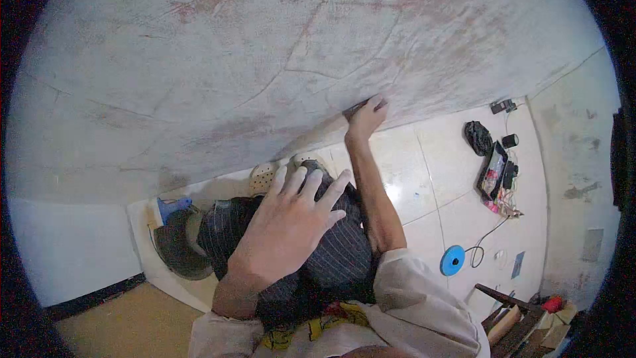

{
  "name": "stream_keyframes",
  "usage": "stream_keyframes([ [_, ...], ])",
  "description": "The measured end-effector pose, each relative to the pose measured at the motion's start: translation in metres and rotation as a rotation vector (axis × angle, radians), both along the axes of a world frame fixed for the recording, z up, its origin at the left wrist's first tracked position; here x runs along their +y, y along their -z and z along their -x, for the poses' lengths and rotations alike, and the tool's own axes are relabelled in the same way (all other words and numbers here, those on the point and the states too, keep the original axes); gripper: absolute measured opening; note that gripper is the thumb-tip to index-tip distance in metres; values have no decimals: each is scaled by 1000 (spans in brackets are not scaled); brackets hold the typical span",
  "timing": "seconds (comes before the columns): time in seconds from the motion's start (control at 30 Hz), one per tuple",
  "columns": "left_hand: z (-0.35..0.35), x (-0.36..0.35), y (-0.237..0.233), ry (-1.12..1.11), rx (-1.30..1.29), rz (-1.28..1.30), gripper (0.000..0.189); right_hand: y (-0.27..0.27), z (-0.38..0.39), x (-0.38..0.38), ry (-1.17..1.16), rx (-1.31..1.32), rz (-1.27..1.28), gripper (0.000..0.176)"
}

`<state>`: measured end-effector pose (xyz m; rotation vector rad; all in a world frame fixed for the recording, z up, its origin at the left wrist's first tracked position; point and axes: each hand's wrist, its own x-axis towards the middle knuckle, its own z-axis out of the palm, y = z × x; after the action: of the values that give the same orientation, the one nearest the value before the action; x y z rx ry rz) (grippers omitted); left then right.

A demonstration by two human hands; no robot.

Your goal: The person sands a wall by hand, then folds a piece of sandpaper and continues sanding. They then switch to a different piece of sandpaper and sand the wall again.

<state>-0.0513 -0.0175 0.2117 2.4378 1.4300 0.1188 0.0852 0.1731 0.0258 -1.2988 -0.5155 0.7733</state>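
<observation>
Right hand: we find the right hand (366, 118) closed around a small dark tool (356, 107), arm stretched out to the wall (199, 59).
Tool: its edge is pressed flat on the wall, low down, just above the line where the wall meets the floor (424, 159). We cannot tell what kind of blade it has.
Left hand: the left hand (285, 225) is open with fingers spread and holds nothing. It is well back from the wall, over the striped trousers (344, 252); we cannot confirm contact.
Wall: pale coat, uneven, with cracks, grey patches and reddish smears across most of what we see.
Work done: in our judgement, little. No stretch of the wall reads as clean and even, and the strip beside the tool looks no different from the rest.
Work left: by our reckoning, nearly the whole wall, both the upper smears and the band along its foot.
Foot of the wall: sandals (264, 176) and a dark basin (173, 245) lie close to it.
Further from the wall: a black bag (477, 137), a tray (495, 172) of small items and a blue disc (454, 260) sit on the floor.
</observation>
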Motion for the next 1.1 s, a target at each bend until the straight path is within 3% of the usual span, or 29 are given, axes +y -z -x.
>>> stream_keyframes([
  [0.1, 2, 0, -2, 38, -3, 10, 55, 29, 5, 4, -100, -119, 128, 44],
  [0.17, 4, 2, 1, 34, -3, 9, 55, 25, 2, 8, -27, -272, 120, 44],
  [0.23, 4, -2, -1, 19, -8, 15, 55, 8, -1, 10, 45, 175, -21, 27],
  [0.3, 5, -3, -7, -3, -9, 10, 55, 14, -4, 14, 22, 57, -43, 27],
  [0.5, 8, -3, -5, -18, -37, 23, 55, 1, -12, 10, -33, 246, 7, 44],
  [0.53, 9, -4, -5, -27, -45, 16, 55, 36, -18, 18, -28, 10, 24, 43],
  [0.57, 11, -6, -3, -10, -69, -43, 53, 42, -16, 21, -33, 1, 13, 43],
  [0.63, 11, -6, -2, 10, -97, -95, 51, 52, -4, 14, 19, -261, 37, 41],
  [0.67, 11, -6, -1, 18, -92, -105, 51, 0, 4, -3, -2, -86, 68, 41],
  [0.7, 12, -6, -1, 22, -85, -113, 51, 2, 1, 1, -5, -84, 70, 41],
  [0.77, 15, -9, -5, 5, -63, -55, 53, 7, -15, 11, -42, 225, 6, 39],
  [0.8, 13, -8, -8, -3, -44, -16, 56, 14, -8, 6, 71, -178, -12, 37],
  [0.83, 13, -7, -7, -1, -51, -25, 56, 29, -9, 6, -40, -233, 65, 36],
  [0.9, 12, -5, -3, 26, -113, -64, 52, 31, 0, 3, -102, -40, 43, 36],
  [1.1, 11, -7, -6, -3, -57, -34, 56, -5, 15, -7, -23, 116, 87, 35],
])
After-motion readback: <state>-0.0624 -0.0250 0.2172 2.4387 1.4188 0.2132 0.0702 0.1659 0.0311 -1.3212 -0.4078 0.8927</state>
